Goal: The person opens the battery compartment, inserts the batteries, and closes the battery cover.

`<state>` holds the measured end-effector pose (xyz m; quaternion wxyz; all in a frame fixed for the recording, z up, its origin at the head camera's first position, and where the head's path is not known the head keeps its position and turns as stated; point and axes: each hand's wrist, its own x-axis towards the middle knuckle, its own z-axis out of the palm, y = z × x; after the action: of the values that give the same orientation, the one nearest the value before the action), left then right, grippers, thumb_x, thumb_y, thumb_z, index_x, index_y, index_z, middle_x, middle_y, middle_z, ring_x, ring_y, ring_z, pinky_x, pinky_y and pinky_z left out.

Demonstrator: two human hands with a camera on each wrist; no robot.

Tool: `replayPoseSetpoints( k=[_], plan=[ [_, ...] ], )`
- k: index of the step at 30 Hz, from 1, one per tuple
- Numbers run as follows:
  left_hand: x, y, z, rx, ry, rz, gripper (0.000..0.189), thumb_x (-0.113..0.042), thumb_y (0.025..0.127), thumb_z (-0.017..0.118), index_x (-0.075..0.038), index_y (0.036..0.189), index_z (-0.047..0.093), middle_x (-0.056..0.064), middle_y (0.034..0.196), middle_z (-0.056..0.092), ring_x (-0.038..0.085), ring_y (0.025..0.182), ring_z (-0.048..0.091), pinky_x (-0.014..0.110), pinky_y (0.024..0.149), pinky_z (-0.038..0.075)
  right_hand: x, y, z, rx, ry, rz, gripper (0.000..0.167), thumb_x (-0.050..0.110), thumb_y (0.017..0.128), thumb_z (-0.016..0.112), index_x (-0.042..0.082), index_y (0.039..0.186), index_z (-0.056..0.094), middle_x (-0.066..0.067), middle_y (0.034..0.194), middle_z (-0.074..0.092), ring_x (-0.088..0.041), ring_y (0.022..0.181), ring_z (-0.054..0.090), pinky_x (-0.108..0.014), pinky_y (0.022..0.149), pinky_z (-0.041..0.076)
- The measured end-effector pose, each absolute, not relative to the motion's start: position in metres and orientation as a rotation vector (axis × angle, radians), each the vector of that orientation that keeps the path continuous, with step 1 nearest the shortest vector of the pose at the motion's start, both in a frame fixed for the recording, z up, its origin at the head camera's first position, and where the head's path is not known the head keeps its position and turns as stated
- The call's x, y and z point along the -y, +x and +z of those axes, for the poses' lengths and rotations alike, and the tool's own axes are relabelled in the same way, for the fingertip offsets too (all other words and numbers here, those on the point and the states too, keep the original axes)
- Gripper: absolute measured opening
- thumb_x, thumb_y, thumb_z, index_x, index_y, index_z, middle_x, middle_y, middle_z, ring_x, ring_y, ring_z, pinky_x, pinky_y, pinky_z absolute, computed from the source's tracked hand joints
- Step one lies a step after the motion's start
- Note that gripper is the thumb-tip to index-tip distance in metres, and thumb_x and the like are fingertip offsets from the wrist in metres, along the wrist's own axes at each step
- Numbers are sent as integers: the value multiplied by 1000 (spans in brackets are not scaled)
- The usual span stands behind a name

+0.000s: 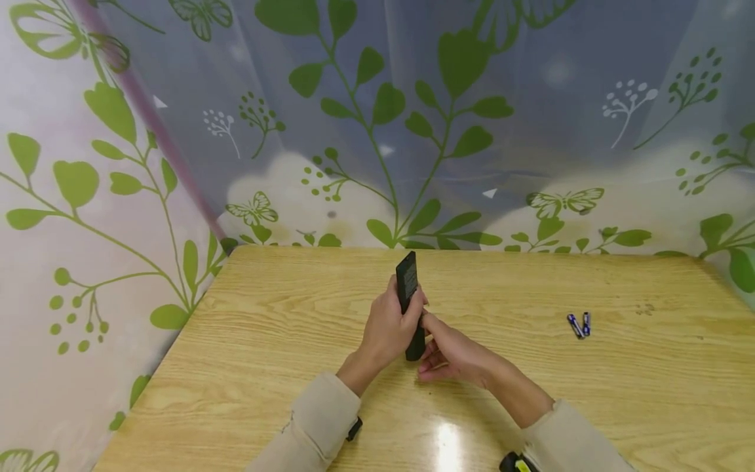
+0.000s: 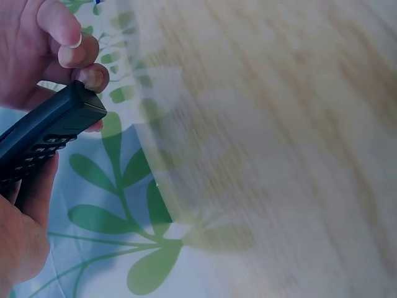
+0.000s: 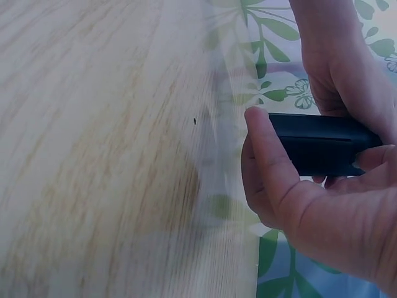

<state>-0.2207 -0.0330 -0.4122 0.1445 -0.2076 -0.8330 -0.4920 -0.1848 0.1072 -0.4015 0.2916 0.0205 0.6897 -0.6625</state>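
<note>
A black remote control point(image 1: 411, 282) stands tilted in the middle of the head view, above the table. My left hand point(image 1: 386, 321) grips it around its middle, thumb along one side. Rows of small buttons show on the remote control point(image 2: 46, 146) in the left wrist view. My right hand point(image 1: 454, 354) is at its lower end, with the thumb against the casing and the other fingers curled close by. In the right wrist view, a fingertip overlaps the end of the plain dark casing point(image 3: 322, 146).
Two small blue-and-silver batteries point(image 1: 578, 325) lie on the wood-grain table point(image 1: 283, 308), to the right of my hands. A leaf-patterned cloth point(image 1: 354, 144) hangs behind the table and along its left side. Dark wrist devices sit at both sleeves.
</note>
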Motion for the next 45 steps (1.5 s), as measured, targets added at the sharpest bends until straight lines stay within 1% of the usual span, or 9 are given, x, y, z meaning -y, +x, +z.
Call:
replayPoseSetpoints(
  k=[14,21,24,28,31,33,35,37,45],
  plan=[
    [34,-221,-414,2377,-624,-1516,16,-24,99,47,-9,104,51,0,79,65,6,66,60,26,61,52,-112,-183,-401,-1854,36,-1757,47,38,95,34,-1,119,46,-13,88,52,-20,71,56,-35,71,58],
    [35,-221,-415,2291,-636,-1716,18,-18,101,46,-3,111,47,7,86,64,12,69,65,28,63,56,-113,-184,-400,-1973,46,-1680,42,36,94,34,3,111,52,-10,83,55,-19,67,55,-36,68,56],
    [35,-221,-415,2227,-611,-1831,19,-14,101,46,0,114,44,9,89,64,16,71,67,30,64,58,-115,-185,-398,-2034,21,-1633,44,38,96,32,5,113,55,-12,87,56,-21,68,55,-34,63,52],
    [35,-217,-408,2210,-586,-1858,24,-8,99,47,2,120,41,14,90,65,23,71,68,30,64,58,-117,-185,-395,-2113,-71,-1587,46,39,100,29,7,119,56,-15,91,56,-23,66,49,-29,56,38],
    [35,-210,-396,2198,-579,-1899,28,-4,99,46,3,124,38,19,91,64,29,71,68,30,64,58,-117,-183,-395,-2195,-125,-1571,47,40,103,30,5,117,57,-12,95,57,-24,74,50,-32,63,42],
    [37,-206,-389,2179,-555,-1947,26,-2,98,45,2,123,38,22,91,64,33,71,68,31,64,58,-117,-181,-394,-2271,-143,-1555,50,44,103,31,4,118,57,-10,102,57,-24,86,55,-38,75,47],
    [39,-205,-385,2141,-529,-2020,22,-2,98,44,2,119,37,24,92,64,36,71,67,32,64,59,-118,-180,-393,-2359,-153,-1541,51,46,103,33,4,119,57,-10,109,57,-26,97,57,-43,84,48],
    [41,-205,-384,2098,-500,-2094,19,-2,98,42,2,116,36,26,93,63,40,71,67,35,65,59,-119,-178,-391,-2448,-168,-1522,50,47,102,36,6,121,57,-9,113,58,-27,102,58,-44,85,49],
    [47,-209,-384,1990,-450,-2261,22,-1,99,40,9,117,31,31,94,61,47,73,65,41,66,60,-114,-169,-390,-2767,-309,-1401,38,39,91,64,16,121,59,0,114,56,-21,98,55,-38,80,51]
  ],
)
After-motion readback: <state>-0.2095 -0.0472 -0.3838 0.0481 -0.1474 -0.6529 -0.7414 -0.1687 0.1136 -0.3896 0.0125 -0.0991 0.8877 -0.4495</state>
